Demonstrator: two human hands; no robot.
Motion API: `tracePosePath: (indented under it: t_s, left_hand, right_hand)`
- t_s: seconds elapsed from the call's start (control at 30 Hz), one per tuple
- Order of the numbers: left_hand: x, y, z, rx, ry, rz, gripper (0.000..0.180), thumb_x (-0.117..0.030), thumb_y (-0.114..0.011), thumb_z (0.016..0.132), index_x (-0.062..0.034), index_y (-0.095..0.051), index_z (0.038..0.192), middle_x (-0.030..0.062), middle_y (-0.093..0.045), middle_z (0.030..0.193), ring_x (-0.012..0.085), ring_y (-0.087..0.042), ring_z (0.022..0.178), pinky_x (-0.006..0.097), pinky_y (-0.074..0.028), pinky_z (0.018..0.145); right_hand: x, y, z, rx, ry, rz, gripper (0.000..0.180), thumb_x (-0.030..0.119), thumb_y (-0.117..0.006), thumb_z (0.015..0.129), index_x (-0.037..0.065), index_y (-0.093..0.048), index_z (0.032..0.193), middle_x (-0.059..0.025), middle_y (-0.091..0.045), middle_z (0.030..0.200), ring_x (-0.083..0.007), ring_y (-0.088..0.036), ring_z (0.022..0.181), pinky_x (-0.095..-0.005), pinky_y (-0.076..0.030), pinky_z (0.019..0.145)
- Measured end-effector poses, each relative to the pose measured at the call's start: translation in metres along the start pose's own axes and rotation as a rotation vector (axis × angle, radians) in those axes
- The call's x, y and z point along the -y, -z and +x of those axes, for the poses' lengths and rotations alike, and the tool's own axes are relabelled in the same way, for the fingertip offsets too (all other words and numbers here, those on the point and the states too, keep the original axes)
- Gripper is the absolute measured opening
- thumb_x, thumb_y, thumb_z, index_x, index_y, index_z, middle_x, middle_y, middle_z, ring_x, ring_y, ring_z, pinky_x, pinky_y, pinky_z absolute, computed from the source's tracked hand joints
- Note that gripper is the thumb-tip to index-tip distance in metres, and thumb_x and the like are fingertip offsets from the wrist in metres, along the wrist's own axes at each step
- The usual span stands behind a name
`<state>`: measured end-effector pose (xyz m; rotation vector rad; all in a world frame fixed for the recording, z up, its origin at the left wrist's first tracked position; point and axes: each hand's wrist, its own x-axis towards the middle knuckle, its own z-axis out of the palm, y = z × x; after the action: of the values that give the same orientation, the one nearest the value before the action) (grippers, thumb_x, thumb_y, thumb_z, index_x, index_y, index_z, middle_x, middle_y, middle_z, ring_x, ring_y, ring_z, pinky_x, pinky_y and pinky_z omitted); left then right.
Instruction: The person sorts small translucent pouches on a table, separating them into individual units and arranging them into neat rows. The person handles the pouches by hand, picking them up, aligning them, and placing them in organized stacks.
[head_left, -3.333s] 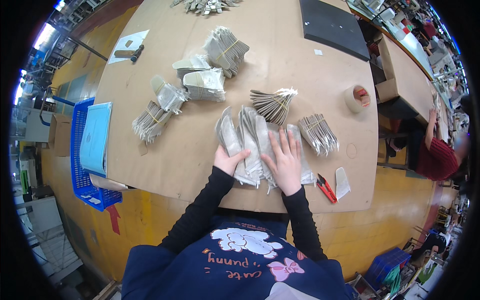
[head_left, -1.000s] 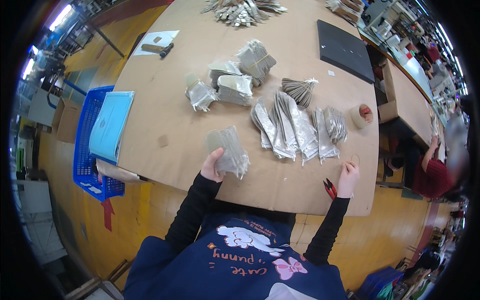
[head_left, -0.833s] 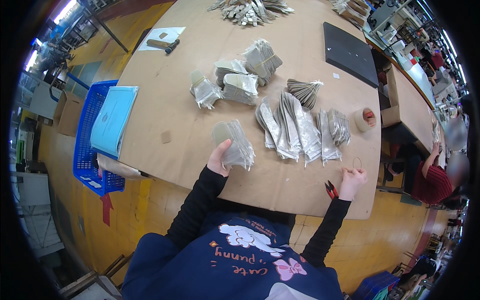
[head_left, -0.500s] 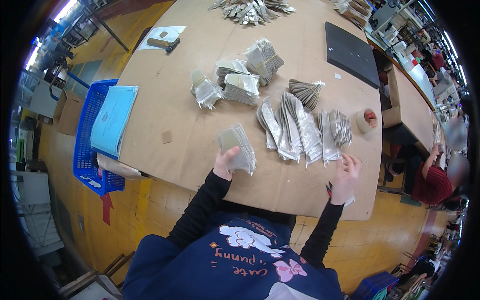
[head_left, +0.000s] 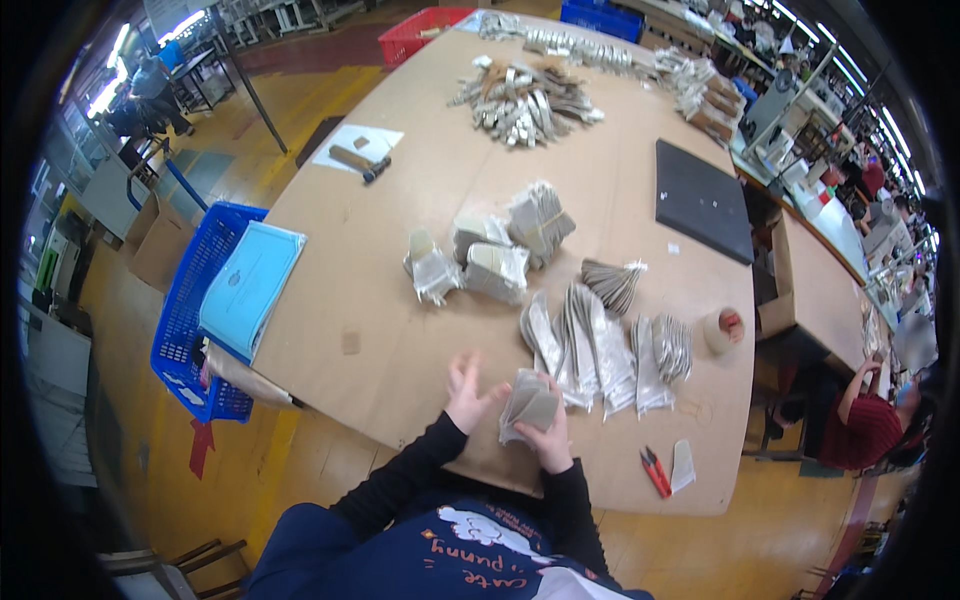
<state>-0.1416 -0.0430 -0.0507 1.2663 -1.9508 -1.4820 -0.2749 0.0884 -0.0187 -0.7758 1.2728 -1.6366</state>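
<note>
Near the front edge of the table, my right hand (head_left: 552,437) grips a small stack of flat grey pieces (head_left: 527,404) with rounded ends. My left hand (head_left: 468,393) is just left of the stack, fingers spread and slightly blurred, holding nothing. Fanned rows of long silvery-grey pieces (head_left: 592,345) lie ahead of the right hand, beside a shorter row (head_left: 663,352) and a darker grey fan (head_left: 611,287). Farther left stand several bundles of similar pieces (head_left: 497,270). Red-handled snips (head_left: 655,474) and a single pale piece (head_left: 683,464) lie to the right.
A roll of tape (head_left: 717,333) stands at the right edge, with a black board (head_left: 703,200) beyond it. A hammer (head_left: 358,163) lies on paper at far left. A blue basket (head_left: 178,352) holds a light-blue folder (head_left: 252,283). More pieces form a heap (head_left: 527,105) farther back.
The stack has passed from my left hand to my right and moved rightward. My right hand has come left from beside the snips; my left hand has opened. The view has tilted up.
</note>
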Motion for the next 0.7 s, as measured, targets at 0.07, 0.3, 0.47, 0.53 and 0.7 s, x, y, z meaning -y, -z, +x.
tracePosePath:
  t_s: [0.07, 0.3, 0.47, 0.53, 0.7]
  left_hand:
    - [-0.013, 0.015, 0.034, -0.322, -0.198, 0.291, 0.116, -0.065, -0.075, 0.068, -0.0165, -0.014, 0.154, 0.0228, 0.0, 0.155, 0.0511, -0.005, 0.14, 0.062, -0.018, 0.11]
    - [-0.061, 0.009, 0.171, -0.408, -0.143, 0.672, 0.124, -0.069, -0.081, 0.051, -0.0344, -0.014, 0.15, 0.0171, 0.009, 0.159, 0.0433, 0.01, 0.145, 0.085, -0.013, 0.093]
    - [-0.074, 0.007, 0.233, -0.376, -0.044, 0.56, 0.12, -0.068, -0.08, 0.053, -0.0324, -0.016, 0.148, 0.0119, 0.007, 0.16, 0.0368, 0.01, 0.147, 0.081, -0.013, 0.098]
    - [-0.077, 0.01, 0.246, -0.347, -0.035, 0.557, 0.121, -0.067, -0.08, 0.054, -0.0327, -0.014, 0.149, 0.011, 0.007, 0.16, 0.0342, 0.013, 0.147, 0.08, -0.011, 0.1]
    - [-0.069, -0.004, 0.182, -0.376, -0.315, 0.28, 0.099, -0.049, -0.081, 0.067, -0.016, -0.031, 0.146, 0.0173, -0.026, 0.153, 0.032, -0.02, 0.145, 0.065, -0.023, 0.108]
  right_hand:
    - [-0.002, 0.001, -0.003, -0.006, 0.027, 0.012, 0.085, 0.004, -0.078, 0.071, 0.006, -0.033, 0.143, -0.0098, -0.05, 0.129, -0.0203, -0.051, 0.117, -0.0338, -0.042, 0.099]
    - [-0.005, -0.001, -0.006, 0.055, 0.042, -0.132, 0.089, 0.003, -0.08, 0.068, 0.009, -0.033, 0.143, -0.0093, -0.049, 0.128, -0.0207, -0.05, 0.118, -0.034, -0.042, 0.099]
    - [-0.006, -0.005, -0.005, 0.032, 0.03, -0.035, 0.086, -0.003, -0.077, 0.065, 0.009, -0.035, 0.139, -0.0098, -0.049, 0.127, -0.0203, -0.051, 0.116, -0.0344, -0.044, 0.097]
    - [-0.008, -0.005, -0.005, 0.03, 0.032, -0.067, 0.087, -0.003, -0.077, 0.065, 0.01, -0.034, 0.14, -0.0091, -0.05, 0.124, -0.0203, -0.052, 0.114, -0.0339, -0.045, 0.096]
    - [-0.01, -0.004, -0.013, -0.018, 0.13, -0.073, 0.09, -0.003, -0.076, 0.066, 0.013, -0.026, 0.14, -0.0091, -0.049, 0.122, -0.0216, -0.053, 0.111, -0.0338, -0.047, 0.093]
